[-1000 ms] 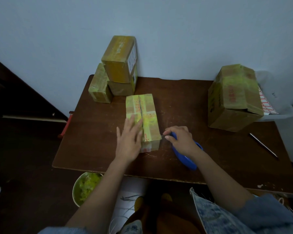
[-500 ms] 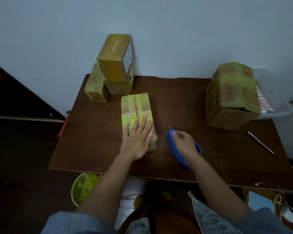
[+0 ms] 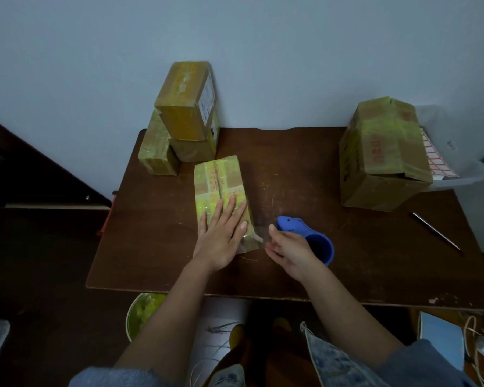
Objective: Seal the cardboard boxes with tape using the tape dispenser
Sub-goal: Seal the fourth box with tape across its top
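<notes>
A flat cardboard box (image 3: 221, 177) wrapped in yellowish tape lies lengthwise mid-table. My left hand (image 3: 221, 233) presses flat on its near end, fingers straight. A short tail of clear tape (image 3: 256, 238) sticks out from the box's near right corner. My right hand (image 3: 287, 248) hovers just right of that corner, with fingers loosely spread toward the tape tail. The blue tape dispenser (image 3: 309, 236) sits on the table right behind this hand, which does not grip it. Three taped boxes (image 3: 185, 107) are stacked at the back left. A bigger box (image 3: 380, 152) stands at the back right.
The brown table (image 3: 305, 169) stands against a pale wall. A metal pen (image 3: 435, 230) lies near the right edge. Behind the big box sits a clear plastic tub (image 3: 464, 174) with label sheets. A green bucket (image 3: 143, 311) is on the floor under the front edge.
My left hand slid from the box's left side onto its near end. My right hand came off the dispenser and moved left toward the tape tail.
</notes>
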Available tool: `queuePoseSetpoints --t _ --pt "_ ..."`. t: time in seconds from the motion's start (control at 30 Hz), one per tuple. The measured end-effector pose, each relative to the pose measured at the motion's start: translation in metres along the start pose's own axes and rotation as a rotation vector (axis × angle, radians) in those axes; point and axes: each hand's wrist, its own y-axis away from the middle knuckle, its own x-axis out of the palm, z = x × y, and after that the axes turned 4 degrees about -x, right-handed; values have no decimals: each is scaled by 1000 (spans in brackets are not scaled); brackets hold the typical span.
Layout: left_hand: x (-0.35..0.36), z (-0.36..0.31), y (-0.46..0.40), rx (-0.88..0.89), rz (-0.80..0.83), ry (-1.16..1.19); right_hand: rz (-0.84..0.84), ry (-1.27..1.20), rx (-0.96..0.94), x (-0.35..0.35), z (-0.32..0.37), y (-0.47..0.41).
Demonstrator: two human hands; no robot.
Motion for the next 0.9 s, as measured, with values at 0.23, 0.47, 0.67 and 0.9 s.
queuePoseSetpoints --t 0.23,0.47,0.67,0.9 --pt "-1 7 -1 53 -90 244 -29 90 -119 7 -9 -13" --pt "11 18 6 -291 -173 473 -24 144 -172 7 -19 -32" --pt "12 23 2 -226 -158 593 -82 29 -212 12 -20 -36" --pt "13 22 3 -189 -185 659 -94 68 -226 21 -30 -40"
